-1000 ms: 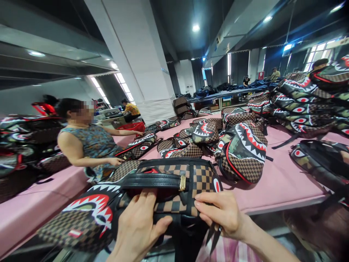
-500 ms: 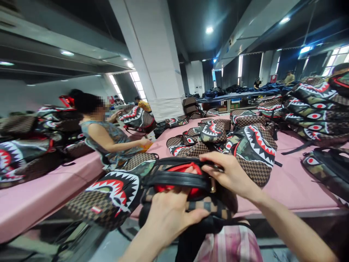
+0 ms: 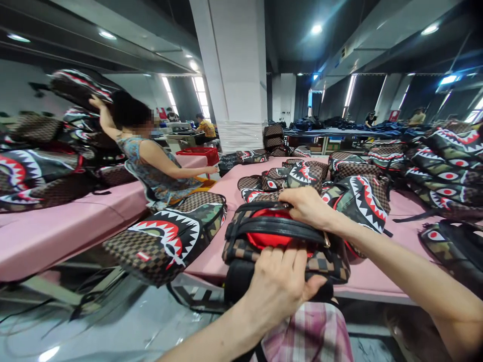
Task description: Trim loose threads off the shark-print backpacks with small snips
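Observation:
A brown checkered backpack [image 3: 241, 246] with black trim stands at the table's near edge, its top opening showing a red lining [image 3: 264, 240]. My left hand [image 3: 279, 276] has its fingers hooked over the near rim of the opening, thumb apart. On the far rim, close to the right end, my right hand [image 3: 311, 206] is closed on the black edge; its fingertips are partly hidden. A black handle strap [image 3: 279, 227] arches across the opening between my hands. The zipper pull [image 3: 326, 241] hangs at the right end.
A shark-mouth backpack [image 3: 169, 236] lies at left, overhanging the pink table [image 3: 206, 259]. More backpacks [image 3: 362, 201] lie beyond, and a stack [image 3: 445, 166] rises at right. A co-worker [image 3: 151, 151] sits at left, one raised hand on a backpack [image 3: 81, 85]. A pillar [image 3: 237, 75] stands behind.
The view has shifted left and the opened backpack appears further right. My left fingers have come from inside the opening to its near rim. The co-worker has swung a backpack up onto the left pile.

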`<state>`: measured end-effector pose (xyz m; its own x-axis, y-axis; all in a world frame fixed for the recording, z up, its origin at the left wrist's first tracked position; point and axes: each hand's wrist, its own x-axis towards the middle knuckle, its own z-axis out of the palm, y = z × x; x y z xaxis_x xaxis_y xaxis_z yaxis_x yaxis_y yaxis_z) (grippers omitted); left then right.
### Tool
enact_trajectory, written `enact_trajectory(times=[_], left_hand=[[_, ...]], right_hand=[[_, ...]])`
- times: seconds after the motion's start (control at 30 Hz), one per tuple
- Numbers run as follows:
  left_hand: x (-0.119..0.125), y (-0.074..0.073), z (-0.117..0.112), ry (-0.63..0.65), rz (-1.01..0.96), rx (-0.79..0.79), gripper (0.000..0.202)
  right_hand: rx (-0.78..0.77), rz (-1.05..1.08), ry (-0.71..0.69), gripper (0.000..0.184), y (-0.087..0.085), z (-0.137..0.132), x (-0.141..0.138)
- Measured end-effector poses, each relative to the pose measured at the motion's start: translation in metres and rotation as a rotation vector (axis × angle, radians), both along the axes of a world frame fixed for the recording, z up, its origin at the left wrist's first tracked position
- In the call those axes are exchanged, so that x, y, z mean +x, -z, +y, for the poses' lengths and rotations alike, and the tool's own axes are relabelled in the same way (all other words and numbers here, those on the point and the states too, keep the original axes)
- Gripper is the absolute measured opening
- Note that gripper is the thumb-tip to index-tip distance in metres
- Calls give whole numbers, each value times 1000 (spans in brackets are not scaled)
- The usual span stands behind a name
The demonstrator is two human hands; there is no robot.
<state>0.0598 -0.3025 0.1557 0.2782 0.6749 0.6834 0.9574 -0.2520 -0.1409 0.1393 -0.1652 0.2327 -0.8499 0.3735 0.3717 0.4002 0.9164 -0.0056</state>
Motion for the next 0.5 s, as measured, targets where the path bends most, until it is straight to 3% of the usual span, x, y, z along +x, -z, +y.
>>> enact_trajectory(times=[0.1,0.27,0.37,0.5], left_hand=[[-3,1,-3,19,-32,-52,36],[-18,-25,0,7,-62,-504,39],[-41,-49,12,176,-64,-676,36],[-79,-73,49,363,-154,-988,26]], right_hand=[[-22,-25,52,20,-3,11,-13],[-70,-8,-20,31,-6,20,-21],[-73,-3,-11,30,-6,21,-24],[-47,11,30,29,-7,35,-40]])
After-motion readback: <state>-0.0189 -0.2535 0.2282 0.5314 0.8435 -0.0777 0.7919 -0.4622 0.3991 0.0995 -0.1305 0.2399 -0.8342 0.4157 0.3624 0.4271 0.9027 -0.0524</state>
